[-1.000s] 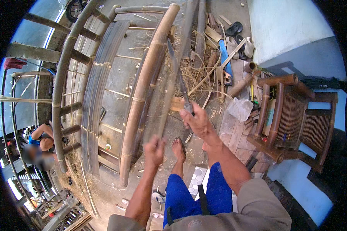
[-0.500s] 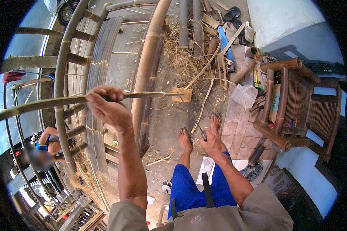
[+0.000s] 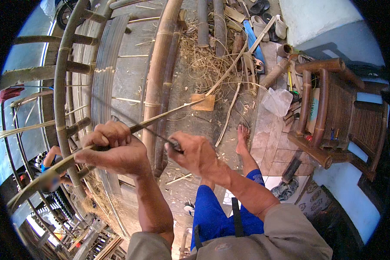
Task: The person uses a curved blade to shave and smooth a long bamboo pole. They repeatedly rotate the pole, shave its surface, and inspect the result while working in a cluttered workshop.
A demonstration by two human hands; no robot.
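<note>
A long bamboo strip (image 3: 41, 180) slants from the lower left up to a small flat wooden piece (image 3: 207, 103) on the ground. My left hand (image 3: 128, 151) is closed around the strip, thumb pointing left along it. To its right, my right hand (image 3: 199, 156) grips the dark handle of a long thin knife (image 3: 155, 133). The blade points up and left, blurred by motion, and crosses the strip just beyond my left fingers. Whether the edge touches the strip I cannot tell.
A thick bamboo pole (image 3: 158, 69) and a bamboo frame (image 3: 61, 86) stand on the left. Shavings (image 3: 203, 54) heap up ahead near a blue-handled saw (image 3: 253, 41). A bamboo chair (image 3: 320, 104) and a plastic bag (image 3: 277, 102) are at right. Another person (image 3: 52, 156) crouches far left.
My right hand has risen left from beside my foot, bringing the knife across the strip. My left hand has lowered and turned, closing on the strip, whose near end now tilts down.
</note>
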